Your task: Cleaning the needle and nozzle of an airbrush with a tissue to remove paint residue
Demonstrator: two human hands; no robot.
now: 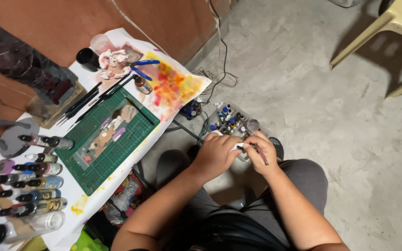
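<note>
My left hand (pixel 216 154) is closed around a small white object (pixel 236 149) held above my lap, most of it hidden by my fingers. My right hand (pixel 262 151) grips a thin dark-tipped tool or brush (pixel 258 152), its point touching the white object. Both hands are close together, just in front of a clear plastic box (pixel 232 122) of small paint bottles standing on the floor.
On the table at left lies a green cutting mat (pixel 110 142), a row of dropper paint bottles (pixel 36 181), several black brushes (pixel 89 100), paint-stained white paper (pixel 173 83) and a black cup (pixel 87 57). Cables (pixel 219 69) run across the concrete floor. A cream plastic chair (pixel 396 23) stands far right.
</note>
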